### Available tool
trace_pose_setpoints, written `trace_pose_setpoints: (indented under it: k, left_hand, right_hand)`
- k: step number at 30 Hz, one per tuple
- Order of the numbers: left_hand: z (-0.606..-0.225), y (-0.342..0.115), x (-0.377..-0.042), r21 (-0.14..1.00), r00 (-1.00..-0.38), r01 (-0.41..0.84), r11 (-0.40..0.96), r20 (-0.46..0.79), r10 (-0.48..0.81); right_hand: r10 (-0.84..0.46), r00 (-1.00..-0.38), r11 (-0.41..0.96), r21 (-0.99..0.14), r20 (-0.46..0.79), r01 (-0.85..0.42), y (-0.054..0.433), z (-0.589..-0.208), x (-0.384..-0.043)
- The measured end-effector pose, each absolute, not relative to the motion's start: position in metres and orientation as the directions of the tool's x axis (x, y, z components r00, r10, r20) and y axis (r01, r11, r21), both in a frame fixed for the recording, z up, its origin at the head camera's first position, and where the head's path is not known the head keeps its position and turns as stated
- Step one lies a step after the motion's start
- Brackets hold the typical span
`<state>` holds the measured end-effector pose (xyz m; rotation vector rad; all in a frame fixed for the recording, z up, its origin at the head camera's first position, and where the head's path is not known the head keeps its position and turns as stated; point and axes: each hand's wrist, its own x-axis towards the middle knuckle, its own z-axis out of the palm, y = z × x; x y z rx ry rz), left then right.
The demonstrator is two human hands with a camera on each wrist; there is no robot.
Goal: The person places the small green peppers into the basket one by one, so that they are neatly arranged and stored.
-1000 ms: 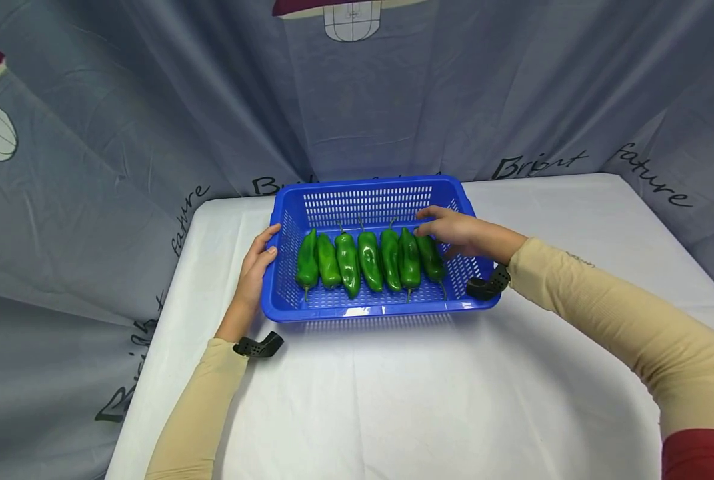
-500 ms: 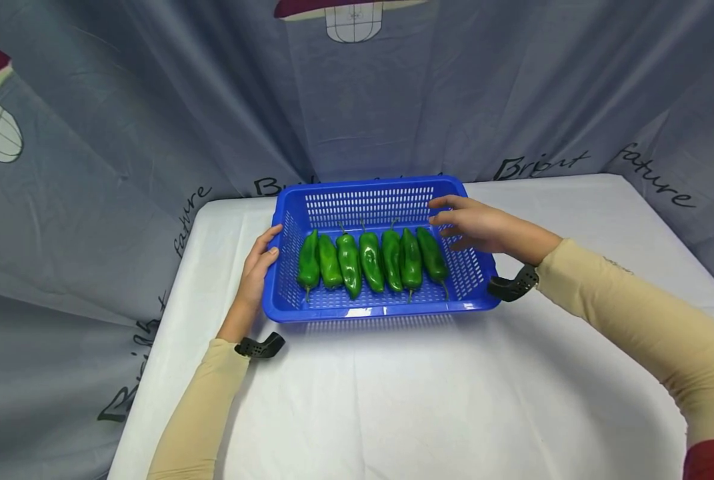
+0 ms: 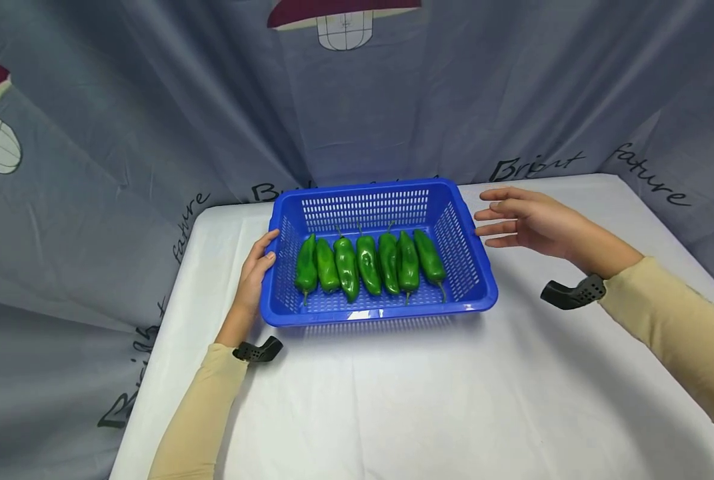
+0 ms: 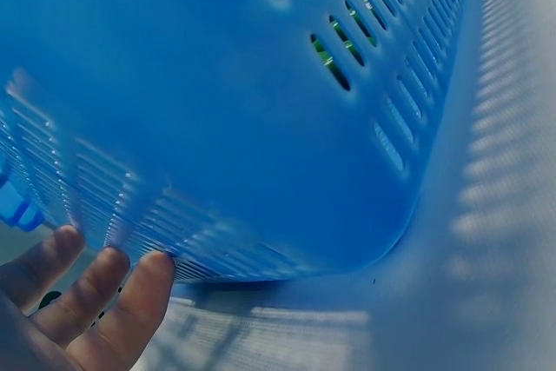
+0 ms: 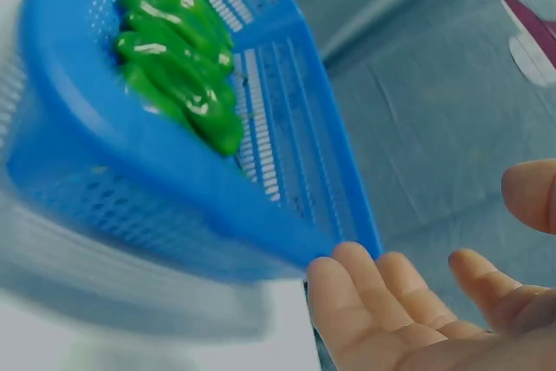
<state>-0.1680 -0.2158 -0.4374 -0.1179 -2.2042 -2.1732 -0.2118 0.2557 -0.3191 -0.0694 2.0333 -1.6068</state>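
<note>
Several green peppers (image 3: 368, 265) lie side by side in a row in a blue plastic basket (image 3: 381, 313) with slotted walls. My left hand (image 3: 250, 277) rests at the basket's left side, fingertips touching it near the rim. In the left wrist view, fingers (image 4: 143, 301) of that hand lie fairly straight against the outer slotted wall. Just off the basket's right side is my right hand (image 3: 539, 223), its fingers extended and slightly spread, holding nothing. The right wrist view shows its fingers (image 5: 347, 301) close to the rim; whether they touch it I cannot tell.
Under the basket is a table with a white cloth (image 3: 429, 400). A grey printed curtain (image 3: 381, 100) hangs behind and along the sides. Each wrist wears a black camera mount, the left mount (image 3: 259, 349) near the basket's front left corner.
My right hand has moved from above the rightmost pepper, up and out of the basket to the right, its fingers opening out. The left hand and the peppers stay in place.
</note>
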Motion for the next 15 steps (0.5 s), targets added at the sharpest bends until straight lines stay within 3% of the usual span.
trace_pose_setpoints:
  k: [8,15]
  left_hand:
    - [-0.437,-0.222,-0.168,0.997,-0.998,0.061,0.048,0.06,0.026]
    - [-0.442,-0.237,-0.165,0.959,-0.998,0.037,0.281,0.02,0.063]
  right_hand:
    - [-0.336,-0.853,0.205,-0.915,-0.4,0.348,0.282,-0.341,-0.207]
    - [-0.272,-0.856,0.299,-0.884,-0.44,0.36,0.296,-0.356,-0.211]
